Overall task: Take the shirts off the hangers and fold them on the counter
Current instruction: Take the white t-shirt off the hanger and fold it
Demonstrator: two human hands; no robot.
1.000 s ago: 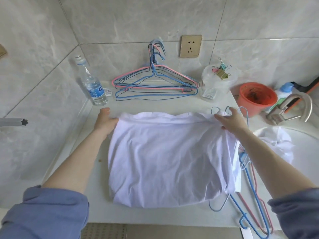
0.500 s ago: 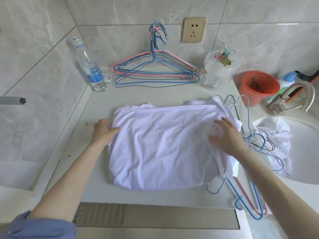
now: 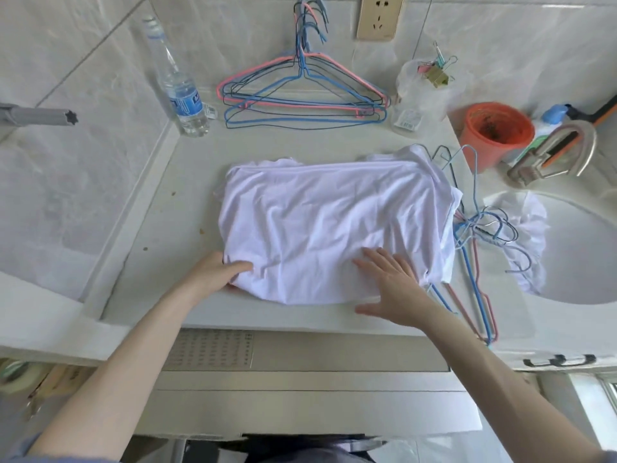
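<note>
I judge folding under way: the white shirt (image 3: 334,228) lies mid-frame on the worktop (image 3: 187,182), my left hand (image 3: 217,274) pinches its lower-left corner, my right hand (image 3: 394,289) presses with fingers (image 3: 375,257) spread, and the next fold requires both near corners gripped.

**Pale counter, crowded along the back**

The pale stone counter (image 3: 187,208) carries 1 folded white shirt (image 3: 327,228) at its middle. By the back wall stand a water bottle (image 3: 182,91), leaning wire hangers (image 3: 300,105), a clear tub (image 3: 420,95) and an orange cup (image 3: 494,128). Loose hangers (image 3: 473,279) lie just right of the shirt, partly under it.
</note>
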